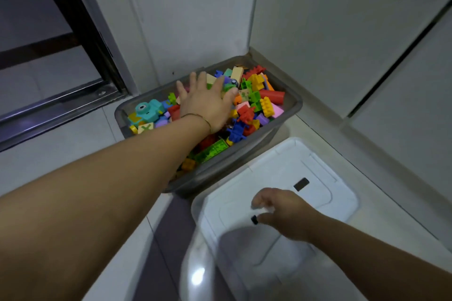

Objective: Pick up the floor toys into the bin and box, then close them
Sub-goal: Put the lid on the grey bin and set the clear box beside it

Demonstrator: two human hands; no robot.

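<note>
Left grip (208,102) covers toys (254,98); right grip (281,212) blurred over lid (332,203).

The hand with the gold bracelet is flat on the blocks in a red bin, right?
Not red: the head view shows a grey translucent plastic bin. The left hand with the thin gold bracelet does lie flat on the colourful plastic building blocks in it.

A home, plainly. Tiled floor (61,154), sliding-door track (61,105) left of the left hand (208,102), bin (292,105) of toy bricks (256,98) under it.
</note>
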